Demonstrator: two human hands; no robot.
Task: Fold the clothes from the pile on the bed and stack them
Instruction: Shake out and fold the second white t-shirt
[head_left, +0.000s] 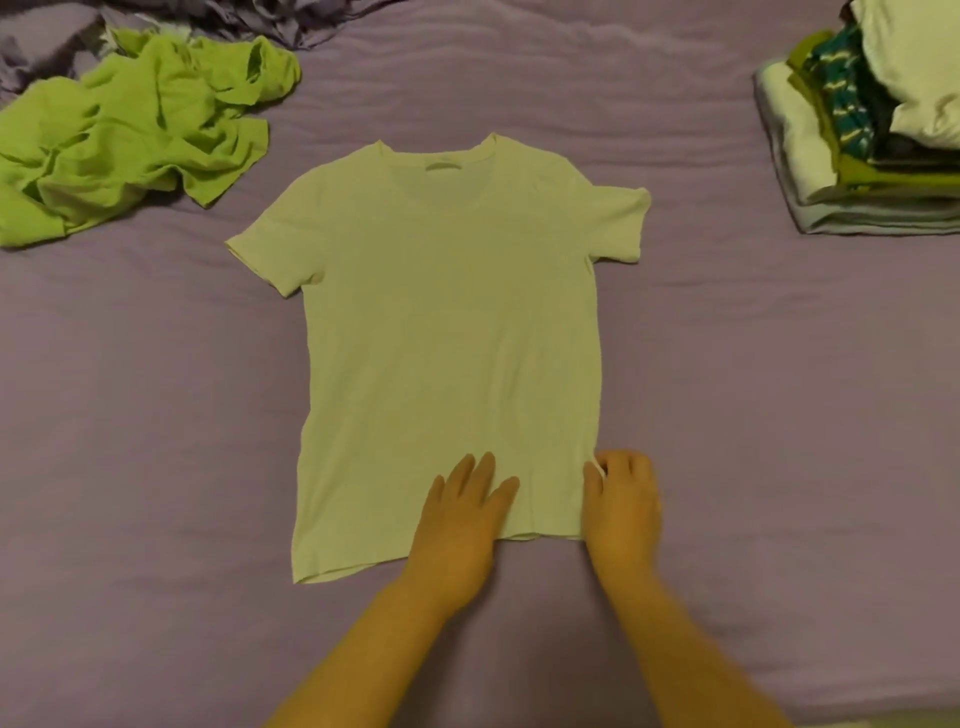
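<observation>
Bed with mauve fabric sheet: pale short-sleeved T-shirt spread flat centrally; crumpled lime-green garment far left; folded clothes stack far right.

No legible text, brand or number. Neck label inside the white T-shirt collar: too blurred to read.

Pale yellowish-white t-shirt on plain purple sheet; lime-green crumpled garment at 10 o'clock; stack at 2 o'clock: white, green, teal-patterned.
</observation>
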